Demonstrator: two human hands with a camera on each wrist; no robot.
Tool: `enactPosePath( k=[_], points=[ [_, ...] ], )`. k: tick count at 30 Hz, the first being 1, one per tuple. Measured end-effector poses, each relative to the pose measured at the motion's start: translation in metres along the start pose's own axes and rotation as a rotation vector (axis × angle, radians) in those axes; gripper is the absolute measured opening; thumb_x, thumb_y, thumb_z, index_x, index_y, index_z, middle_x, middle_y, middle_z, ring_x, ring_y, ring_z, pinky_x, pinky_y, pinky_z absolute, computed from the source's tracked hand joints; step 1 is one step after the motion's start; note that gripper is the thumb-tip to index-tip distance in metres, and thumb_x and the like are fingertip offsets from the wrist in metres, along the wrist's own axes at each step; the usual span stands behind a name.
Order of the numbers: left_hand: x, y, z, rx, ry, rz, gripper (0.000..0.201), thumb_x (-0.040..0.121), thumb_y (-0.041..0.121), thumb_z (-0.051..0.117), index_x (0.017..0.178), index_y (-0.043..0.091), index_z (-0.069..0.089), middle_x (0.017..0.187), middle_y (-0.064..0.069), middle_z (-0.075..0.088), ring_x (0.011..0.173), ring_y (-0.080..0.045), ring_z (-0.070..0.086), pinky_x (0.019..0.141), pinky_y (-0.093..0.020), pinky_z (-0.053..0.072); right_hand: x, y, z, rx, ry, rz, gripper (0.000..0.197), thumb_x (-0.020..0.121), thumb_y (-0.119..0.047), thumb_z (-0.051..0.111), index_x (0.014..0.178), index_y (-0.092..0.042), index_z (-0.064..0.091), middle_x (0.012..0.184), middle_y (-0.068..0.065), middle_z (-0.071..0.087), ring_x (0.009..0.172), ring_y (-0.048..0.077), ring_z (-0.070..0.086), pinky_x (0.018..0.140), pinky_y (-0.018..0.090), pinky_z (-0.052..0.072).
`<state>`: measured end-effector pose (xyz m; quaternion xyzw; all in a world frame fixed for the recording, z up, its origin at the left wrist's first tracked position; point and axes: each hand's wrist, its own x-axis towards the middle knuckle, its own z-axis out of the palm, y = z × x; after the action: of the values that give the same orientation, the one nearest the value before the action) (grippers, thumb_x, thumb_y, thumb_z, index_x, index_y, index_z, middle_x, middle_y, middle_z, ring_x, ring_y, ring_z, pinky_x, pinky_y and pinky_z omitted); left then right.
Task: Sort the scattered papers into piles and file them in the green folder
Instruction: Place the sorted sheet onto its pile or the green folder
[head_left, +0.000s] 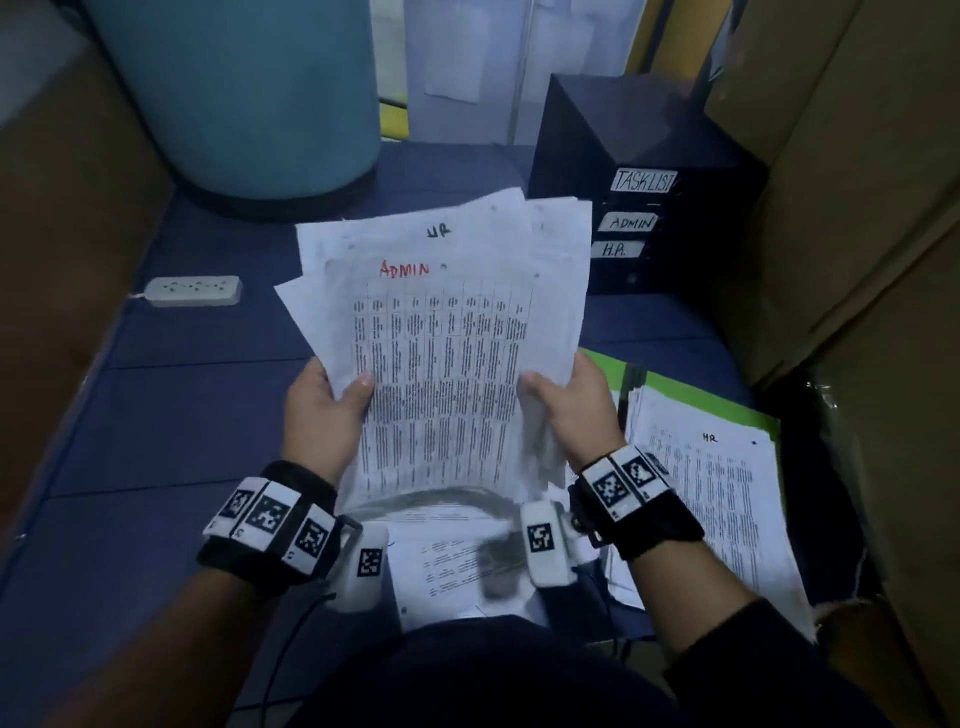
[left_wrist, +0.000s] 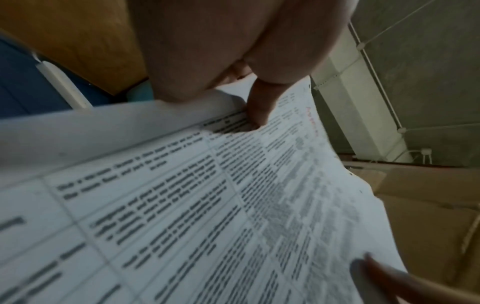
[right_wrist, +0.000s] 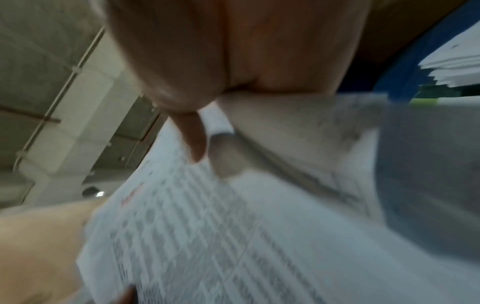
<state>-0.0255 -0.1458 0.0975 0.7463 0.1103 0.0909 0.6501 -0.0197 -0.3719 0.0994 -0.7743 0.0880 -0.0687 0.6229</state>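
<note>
Head view: both hands hold a fanned stack of papers (head_left: 447, 343) up over the blue mat (head_left: 182, 415). Left hand (head_left: 322, 415) grips the stack's left edge, thumb on the front sheet; right hand (head_left: 571, 410) grips the right edge, thumb also on front. Top sheet is a printed table marked "ADMIN" in red, a sheet behind it marked "HR". Green folder (head_left: 722, 410) lies open on the mat to the right, with a pile of papers (head_left: 711, 499) on it, top one marked "HR". More sheets (head_left: 452, 566) lie on the mat below the held stack. Black drawer unit (head_left: 644, 192) behind, labelled TASKLIST, ADMIN, H.R.; white power strip (head_left: 195, 291) on the left, teal barrel (head_left: 244, 88) at back. Left wrist view: thumb (left_wrist: 259, 107) presses on the printed sheet (left_wrist: 207, 205), palm clamped over the edge. Right wrist view: blurred; thumb (right_wrist: 193, 139) lies on the sheet (right_wrist: 207, 236), fingers behind not visible; folder's green edge (right_wrist: 426, 100) and paper pile (right_wrist: 451, 65) at right.
</note>
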Motion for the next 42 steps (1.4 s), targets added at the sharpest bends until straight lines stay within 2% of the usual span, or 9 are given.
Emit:
enactPosePath(
  k=[4, 8, 13, 18, 23, 26, 31, 36, 42],
  points=[
    [0.004, 0.019, -0.005, -0.114, 0.055, 0.123, 0.027, 0.092, 0.002, 0.055, 0.115, 0.015, 0.052, 0.107, 0.01, 0.062, 0.097, 0.002, 0.061, 0.088, -0.018, 0.049, 0.003, -0.025, -0.001, 0.222, -0.064, -0.17, 0.032, 0.086, 0.011, 0.059, 0.1, -0.018, 0.059, 0.086, -0.01, 0.071, 0.084, 0.0, 0.066, 0.076, 0.02, 0.052],
    [0.005, -0.002, -0.017, -0.122, -0.069, 0.047, 0.053, 0.086, -0.009, 0.058, 0.127, 0.019, 0.04, 0.124, 0.004, 0.058, 0.115, -0.005, 0.055, 0.101, -0.029, 0.045, 0.003, -0.007, -0.002, 0.142, -0.134, -0.095, 0.04, 0.079, 0.006, 0.07, 0.111, -0.013, 0.054, 0.102, -0.003, 0.069, 0.096, 0.009, 0.066, 0.086, 0.031, 0.053],
    [-0.005, -0.035, -0.016, -0.034, -0.091, -0.053, 0.063, 0.086, -0.004, 0.061, 0.112, 0.05, 0.041, 0.118, -0.003, 0.062, 0.109, -0.02, 0.062, 0.096, -0.042, 0.048, -0.007, 0.028, 0.018, 0.071, -0.138, 0.029, 0.042, 0.074, -0.017, 0.074, 0.111, -0.021, 0.054, 0.113, 0.009, 0.065, 0.108, 0.024, 0.061, 0.098, 0.051, 0.047],
    [0.0, -0.02, -0.005, -0.087, -0.032, 0.001, 0.038, 0.095, 0.002, 0.05, 0.113, 0.034, 0.046, 0.112, 0.021, 0.057, 0.106, 0.004, 0.055, 0.1, -0.038, 0.045, -0.007, 0.018, 0.038, -0.024, -0.054, 0.014, 0.035, 0.092, -0.003, 0.054, 0.125, -0.015, 0.052, 0.11, -0.012, 0.061, 0.102, 0.005, 0.058, 0.092, 0.02, 0.046],
    [0.006, -0.003, -0.013, -0.192, 0.009, 0.103, 0.042, 0.093, -0.005, 0.048, 0.106, 0.035, 0.045, 0.111, 0.014, 0.059, 0.105, 0.0, 0.059, 0.091, -0.025, 0.049, -0.006, -0.001, 0.029, 0.101, -0.036, -0.112, 0.031, 0.086, -0.003, 0.061, 0.105, -0.026, 0.051, 0.098, -0.011, 0.062, 0.088, -0.004, 0.06, 0.084, 0.021, 0.049],
    [0.005, -0.016, -0.02, -0.173, -0.06, 0.057, 0.054, 0.087, -0.013, 0.052, 0.117, 0.03, 0.037, 0.114, 0.004, 0.051, 0.102, -0.004, 0.056, 0.09, -0.026, 0.05, -0.012, 0.005, 0.024, 0.133, -0.043, -0.123, 0.039, 0.077, -0.026, 0.072, 0.107, -0.017, 0.047, 0.094, -0.007, 0.057, 0.083, -0.002, 0.055, 0.078, 0.016, 0.045],
    [0.0, -0.032, -0.021, -0.145, -0.16, -0.003, 0.068, 0.082, -0.022, 0.051, 0.127, 0.026, 0.031, 0.105, 0.003, 0.054, 0.087, 0.004, 0.061, 0.079, -0.016, 0.052, -0.017, -0.001, 0.039, 0.188, 0.084, -0.093, 0.039, 0.074, -0.06, 0.054, 0.097, -0.03, 0.051, 0.105, 0.0, 0.06, 0.09, 0.003, 0.055, 0.08, 0.013, 0.04],
    [0.003, -0.034, -0.023, -0.106, -0.15, -0.019, 0.074, 0.08, -0.014, 0.06, 0.127, 0.035, 0.031, 0.116, 0.0, 0.057, 0.105, -0.009, 0.06, 0.098, -0.039, 0.048, -0.008, -0.01, 0.056, 0.106, 0.304, -0.056, 0.015, 0.092, -0.033, 0.057, 0.085, -0.022, 0.05, 0.073, -0.008, 0.051, 0.064, 0.003, 0.046, 0.067, 0.02, 0.038],
    [0.007, -0.043, -0.029, -0.061, -0.122, -0.029, 0.075, 0.07, 0.023, 0.077, 0.121, 0.054, 0.033, 0.135, -0.007, 0.049, 0.125, -0.025, 0.048, 0.107, -0.05, 0.037, -0.006, 0.001, 0.051, 0.211, 0.411, -0.072, 0.005, 0.095, -0.021, 0.049, 0.092, -0.018, 0.048, 0.086, -0.008, 0.054, 0.071, -0.007, 0.05, 0.073, 0.013, 0.037]
  ],
)
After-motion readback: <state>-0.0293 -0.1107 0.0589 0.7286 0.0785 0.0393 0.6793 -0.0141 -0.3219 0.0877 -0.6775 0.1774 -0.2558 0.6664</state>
